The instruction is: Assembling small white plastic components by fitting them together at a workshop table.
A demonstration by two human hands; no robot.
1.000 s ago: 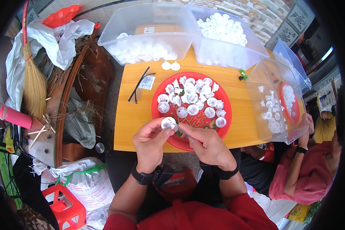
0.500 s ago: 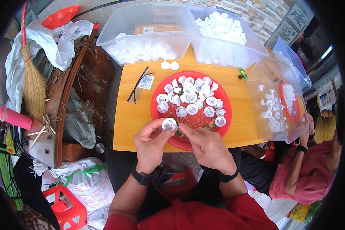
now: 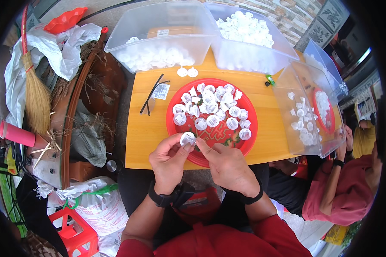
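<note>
Fingers of the left hand (image 3: 168,162) pinch a white piece (image 3: 187,138) over the red tray (image 3: 254,133), near-left edge; right hand (image 3: 233,169) half curled, grip hidden.

Below mid-frame, the left hand (image 3: 169,163) is being held pinched, the right hand (image 3: 234,169) with index finger (image 3: 207,150) extended leftward; both forearms (image 3: 145,221) are being held slanting from the lower edge.
</note>
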